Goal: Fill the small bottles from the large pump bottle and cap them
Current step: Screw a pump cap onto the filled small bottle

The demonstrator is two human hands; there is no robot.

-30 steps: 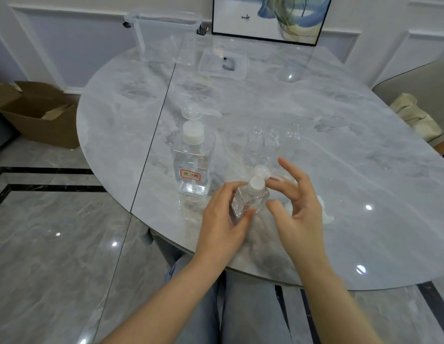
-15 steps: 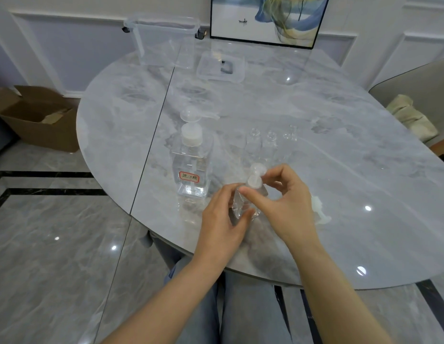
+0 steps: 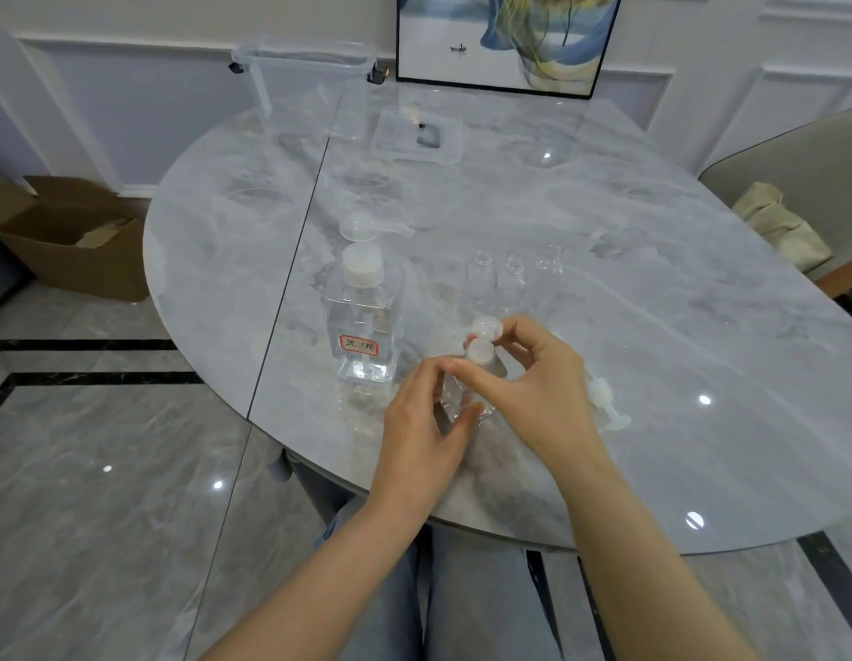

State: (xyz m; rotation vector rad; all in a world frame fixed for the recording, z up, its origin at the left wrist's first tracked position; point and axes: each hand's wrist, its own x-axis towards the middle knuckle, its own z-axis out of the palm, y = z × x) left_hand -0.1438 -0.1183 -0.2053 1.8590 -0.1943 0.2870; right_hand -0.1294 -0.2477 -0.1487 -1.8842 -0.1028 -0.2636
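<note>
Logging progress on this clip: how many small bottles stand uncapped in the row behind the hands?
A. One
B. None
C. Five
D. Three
D: three open-necked small bottles stand in a row behind the hands, while the left hand and right hand hold a fourth bottle with a pump cap on it.

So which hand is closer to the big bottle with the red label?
Left. The left hand grips the small bottle just right of the large pump bottle, not touching it. The right hand pinches the small pump cap, farther right.
</note>
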